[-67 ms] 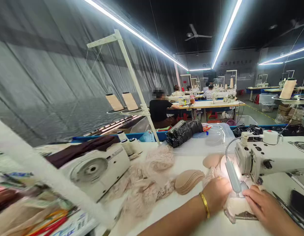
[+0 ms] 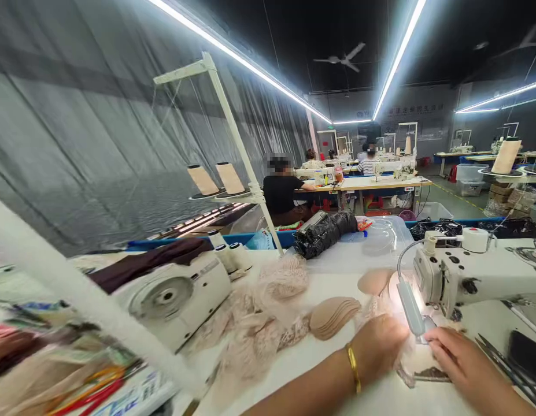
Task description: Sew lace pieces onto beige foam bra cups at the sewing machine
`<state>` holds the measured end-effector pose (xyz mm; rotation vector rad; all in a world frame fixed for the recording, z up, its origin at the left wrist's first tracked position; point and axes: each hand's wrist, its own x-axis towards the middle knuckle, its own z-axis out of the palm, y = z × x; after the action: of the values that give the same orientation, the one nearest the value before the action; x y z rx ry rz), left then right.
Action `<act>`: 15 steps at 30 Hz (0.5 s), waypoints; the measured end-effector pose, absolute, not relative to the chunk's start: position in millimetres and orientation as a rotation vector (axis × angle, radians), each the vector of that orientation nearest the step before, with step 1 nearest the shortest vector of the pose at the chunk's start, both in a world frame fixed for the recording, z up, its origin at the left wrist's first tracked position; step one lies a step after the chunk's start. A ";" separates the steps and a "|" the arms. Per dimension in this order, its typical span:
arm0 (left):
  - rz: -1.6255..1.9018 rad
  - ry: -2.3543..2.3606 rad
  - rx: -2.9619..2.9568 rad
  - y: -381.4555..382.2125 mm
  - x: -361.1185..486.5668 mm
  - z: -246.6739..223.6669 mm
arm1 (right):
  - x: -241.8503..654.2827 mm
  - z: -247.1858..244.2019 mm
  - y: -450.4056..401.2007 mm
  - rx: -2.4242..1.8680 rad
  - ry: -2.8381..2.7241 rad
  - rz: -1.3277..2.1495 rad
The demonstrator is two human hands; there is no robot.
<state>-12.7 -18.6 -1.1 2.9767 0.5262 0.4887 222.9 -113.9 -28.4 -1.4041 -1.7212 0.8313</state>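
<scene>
Editor: Where were the worker's fingers?

Photographer: The left hand (image 2: 378,346), a gold bracelet (image 2: 353,368) at its wrist, curled its fingers into the glow of a gray gooseneck lamp (image 2: 409,309); glare hid the tips, so I could not tell what they grasped. The right hand (image 2: 461,359) brought thumb and forefinger to the pale beige cloth (image 2: 419,363); whether they pinched it, I could not tell.

Editor: And that cloth?

Photographer: It lay on the white counter (image 2: 313,351) between both hands, near the head of a sewing machine (image 2: 480,271).

Editor: Farther off?

Photographer: Stacked beige bra pads (image 2: 335,318) sat beside rumpled lace fabric (image 2: 254,341). Past them lay a black plastic bundle (image 2: 324,234).

Editor: And the background?

Photographer: A co-worker in a black top (image 2: 283,193) sat at another machine (image 2: 315,174), and a ceiling fan (image 2: 343,59) hung overhead.
</scene>
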 end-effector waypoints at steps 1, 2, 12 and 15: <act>0.507 0.536 2.960 -28.1 -19.3 -0.7 | 214.0 -25.2 -115.9 -1.357 -1.623 0.968; 0.541 0.537 2.934 -37.4 -26.3 0.7 | 204.6 -22.2 -117.7 -1.309 -1.526 1.080; 1.266 1.261 2.011 -96.4 -114.9 23.4 | 127.9 -12.4 -146.7 -1.058 -0.787 1.261; 1.012 0.945 1.362 -137.9 -105.3 8.4 | 111.2 -19.1 -161.8 -0.991 -0.612 1.288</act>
<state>-105.3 -137.9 8.4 1.3617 0.9446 1.0115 111.2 -161.8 -19.1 -0.9908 -0.6119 1.2882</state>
